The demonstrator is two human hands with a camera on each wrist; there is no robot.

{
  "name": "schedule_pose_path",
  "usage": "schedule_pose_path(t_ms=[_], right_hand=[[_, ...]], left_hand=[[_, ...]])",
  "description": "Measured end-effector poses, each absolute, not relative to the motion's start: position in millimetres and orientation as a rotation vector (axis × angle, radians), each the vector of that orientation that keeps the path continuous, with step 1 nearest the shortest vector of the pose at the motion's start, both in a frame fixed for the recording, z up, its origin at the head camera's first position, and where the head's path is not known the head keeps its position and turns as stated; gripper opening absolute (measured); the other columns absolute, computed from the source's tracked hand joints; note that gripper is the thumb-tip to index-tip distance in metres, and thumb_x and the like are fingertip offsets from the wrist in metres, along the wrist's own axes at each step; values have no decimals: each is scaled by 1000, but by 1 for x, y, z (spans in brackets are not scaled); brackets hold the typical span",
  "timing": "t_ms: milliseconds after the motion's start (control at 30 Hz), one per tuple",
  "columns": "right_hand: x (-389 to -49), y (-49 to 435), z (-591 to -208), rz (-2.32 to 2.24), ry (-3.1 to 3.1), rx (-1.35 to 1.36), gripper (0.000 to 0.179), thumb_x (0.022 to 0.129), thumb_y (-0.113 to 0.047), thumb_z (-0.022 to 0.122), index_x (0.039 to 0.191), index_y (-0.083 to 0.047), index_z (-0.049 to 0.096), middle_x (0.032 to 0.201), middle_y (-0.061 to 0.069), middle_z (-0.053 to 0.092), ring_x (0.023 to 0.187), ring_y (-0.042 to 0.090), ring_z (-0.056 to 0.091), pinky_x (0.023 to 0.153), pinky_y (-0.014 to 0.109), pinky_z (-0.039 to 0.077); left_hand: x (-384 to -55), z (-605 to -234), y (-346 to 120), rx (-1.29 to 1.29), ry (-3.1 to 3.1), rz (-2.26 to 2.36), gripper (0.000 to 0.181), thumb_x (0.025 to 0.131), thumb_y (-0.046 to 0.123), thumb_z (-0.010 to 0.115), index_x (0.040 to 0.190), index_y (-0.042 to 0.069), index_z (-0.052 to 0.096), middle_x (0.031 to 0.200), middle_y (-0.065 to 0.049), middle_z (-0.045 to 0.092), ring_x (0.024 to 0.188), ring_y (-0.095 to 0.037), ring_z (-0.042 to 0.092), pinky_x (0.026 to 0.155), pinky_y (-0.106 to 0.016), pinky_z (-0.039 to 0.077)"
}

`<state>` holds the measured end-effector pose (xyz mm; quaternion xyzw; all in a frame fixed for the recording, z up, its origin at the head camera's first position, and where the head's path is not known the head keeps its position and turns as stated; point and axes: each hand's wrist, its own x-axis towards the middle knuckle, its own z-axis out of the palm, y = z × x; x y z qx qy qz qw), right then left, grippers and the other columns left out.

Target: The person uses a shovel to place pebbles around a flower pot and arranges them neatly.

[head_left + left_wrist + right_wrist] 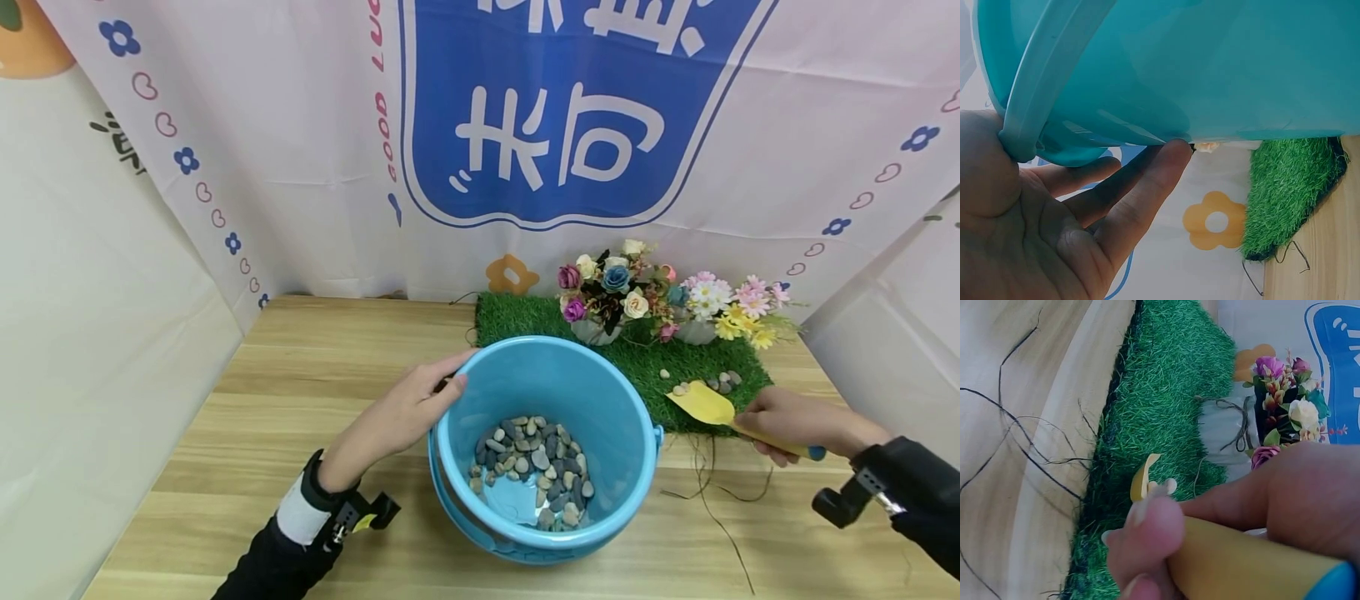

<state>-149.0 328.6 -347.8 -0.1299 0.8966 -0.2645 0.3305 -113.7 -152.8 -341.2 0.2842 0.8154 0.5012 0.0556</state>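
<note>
Right grip (795, 423) clasps shovel (731, 416) behind blade (703, 402); left grip (408, 410) pinches bucket rim (555, 538).

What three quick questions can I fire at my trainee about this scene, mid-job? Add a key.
1. What tool does the person's right grip hold?
2. True or false: all the pebbles are inside the blue bucket.
3. How many potted flower arrangements stand on the green turf mat? A) one B) two C) four

Key:
1. A yellow trowel.
2. False; several pebbles lie on the green turf mat.
3. B.
</note>
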Motion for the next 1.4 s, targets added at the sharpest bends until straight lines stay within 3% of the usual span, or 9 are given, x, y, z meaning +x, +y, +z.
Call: schedule_pose_path(t_ms=[133,333,967,1400], right_hand=[[-153,323,-344,-689,2312,-327,42,99,-20,41,63,-3,55,51,2,49,39,11,37,36,19,32],[-162,312,-337,-676,2258,-270,39,97,-15,39,64,-3,56,54,3,48,40,11,37,38,20,30],[-177,297,-318,-601,2201,-83,32,98,-17,41,79,2,58,60,6,53,42,11,49,37,20,41],[-165,310,-302,-569,2243,-305,38,97,-20,45,66,-3,57,53,2,51,38,9,42,34,17,35]], left_hand=[[-114,-343,-154,879,2461,1535,42,102,23,35,143,15,34,103,-14,64,70,-19,66,59,-29,56],[-114,-345,-156,894,2454,1539,42,102,26,34,143,17,33,102,-14,65,70,-20,66,59,-30,56],[-114,-346,-155,863,2472,1521,44,102,27,35,144,14,33,107,-15,63,72,-19,66,61,-28,56],[-115,-346,-156,870,2467,1521,43,102,27,35,144,16,33,104,-12,64,72,-18,66,60,-29,56]])
